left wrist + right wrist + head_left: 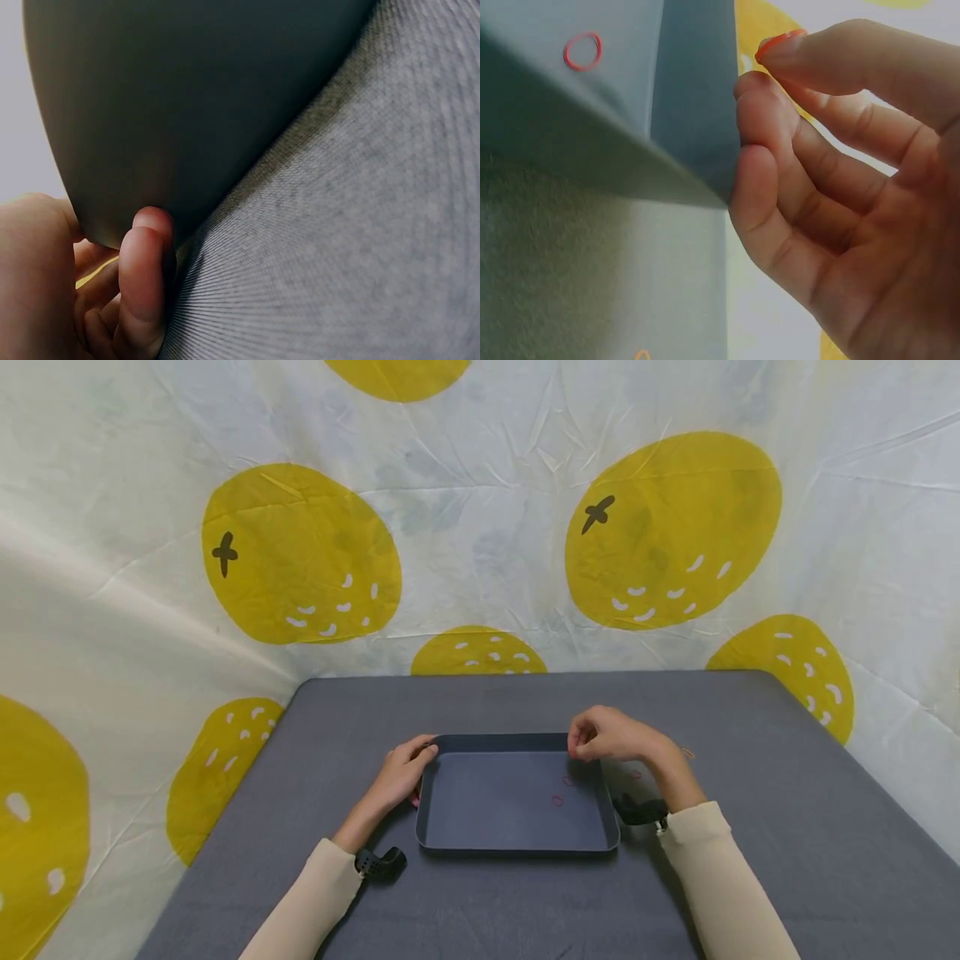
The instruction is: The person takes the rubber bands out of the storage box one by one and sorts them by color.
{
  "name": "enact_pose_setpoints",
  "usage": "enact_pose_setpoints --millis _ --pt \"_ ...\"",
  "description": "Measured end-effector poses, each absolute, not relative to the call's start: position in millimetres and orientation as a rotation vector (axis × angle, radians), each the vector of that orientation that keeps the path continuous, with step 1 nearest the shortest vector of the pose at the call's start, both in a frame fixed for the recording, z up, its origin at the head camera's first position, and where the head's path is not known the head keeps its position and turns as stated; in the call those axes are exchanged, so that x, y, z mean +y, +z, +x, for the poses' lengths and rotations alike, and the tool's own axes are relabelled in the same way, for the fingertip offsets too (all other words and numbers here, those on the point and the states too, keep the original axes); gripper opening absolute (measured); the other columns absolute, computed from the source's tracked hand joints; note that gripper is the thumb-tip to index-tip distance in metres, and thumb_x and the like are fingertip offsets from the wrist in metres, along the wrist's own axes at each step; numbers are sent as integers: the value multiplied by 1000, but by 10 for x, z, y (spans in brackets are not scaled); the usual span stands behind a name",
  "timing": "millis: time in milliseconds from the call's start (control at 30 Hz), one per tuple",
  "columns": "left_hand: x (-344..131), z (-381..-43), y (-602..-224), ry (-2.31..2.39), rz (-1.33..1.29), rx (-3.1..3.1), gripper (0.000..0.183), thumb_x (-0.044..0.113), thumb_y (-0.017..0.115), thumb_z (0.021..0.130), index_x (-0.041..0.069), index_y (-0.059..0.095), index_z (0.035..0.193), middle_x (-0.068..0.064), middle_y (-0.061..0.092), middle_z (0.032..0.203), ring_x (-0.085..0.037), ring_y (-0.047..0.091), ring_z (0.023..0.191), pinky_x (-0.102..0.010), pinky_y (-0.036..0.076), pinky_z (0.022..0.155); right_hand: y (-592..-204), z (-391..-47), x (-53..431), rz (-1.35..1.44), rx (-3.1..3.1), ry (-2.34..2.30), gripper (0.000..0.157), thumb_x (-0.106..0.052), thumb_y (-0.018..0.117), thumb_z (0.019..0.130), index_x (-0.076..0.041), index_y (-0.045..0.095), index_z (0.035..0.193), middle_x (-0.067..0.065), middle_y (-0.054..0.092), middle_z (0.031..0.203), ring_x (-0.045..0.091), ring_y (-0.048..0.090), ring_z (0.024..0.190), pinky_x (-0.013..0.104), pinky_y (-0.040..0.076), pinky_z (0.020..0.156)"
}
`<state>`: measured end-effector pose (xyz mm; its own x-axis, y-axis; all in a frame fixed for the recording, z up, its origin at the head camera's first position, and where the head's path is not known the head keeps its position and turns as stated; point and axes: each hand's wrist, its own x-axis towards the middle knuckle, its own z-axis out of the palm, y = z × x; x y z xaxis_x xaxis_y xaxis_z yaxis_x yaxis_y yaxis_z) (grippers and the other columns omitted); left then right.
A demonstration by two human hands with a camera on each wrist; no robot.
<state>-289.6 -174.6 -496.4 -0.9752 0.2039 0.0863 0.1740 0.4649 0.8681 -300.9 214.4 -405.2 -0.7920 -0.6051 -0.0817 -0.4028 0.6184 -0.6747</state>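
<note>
A dark grey rectangular tray (517, 849) lies on the table in the head view. My left hand (399, 771) grips its far left corner, thumb at the rim and fingers curled against the outer wall (187, 112). My right hand (609, 735) is over the far right corner, thumb and forefinger pinching a small red rubber band (781, 43), mostly hidden by the fingertips. The other fingers (756, 176) are bent, close by the tray's corner in the right wrist view. Inside the tray lie two thin red rubber bands, one nearer (557, 801) and one farther (567, 782).
Right of the tray, a red band (636, 774) and an orange band (688, 753) lie on the grey cloth-covered table (780, 827). A white curtain (480, 543) printed with yellow fruit hangs behind the table and along its left side.
</note>
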Motion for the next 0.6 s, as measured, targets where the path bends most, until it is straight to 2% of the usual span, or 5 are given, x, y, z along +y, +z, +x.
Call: enact_pose_setpoints --millis 300,600 --pt "-1746 -2898 -4965 1569 331 2655 39 35 51 109 20 62 144 -15 75 120 -19 56 33 -43 54 37 -4060 -3043 2309 -714 2598 -950 6 -3 67 91 -4 72 89 8 71 83 18 61 71 31 52 64" --pt "-1747 -2903 -4962 1570 335 2666 38 34 52 109 22 62 143 -15 76 117 -19 55 32 -43 53 36 -4054 -3057 2508 -629 2638 -951 6 -4 70 92 0 70 87 8 66 74 15 55 64 28 47 58"
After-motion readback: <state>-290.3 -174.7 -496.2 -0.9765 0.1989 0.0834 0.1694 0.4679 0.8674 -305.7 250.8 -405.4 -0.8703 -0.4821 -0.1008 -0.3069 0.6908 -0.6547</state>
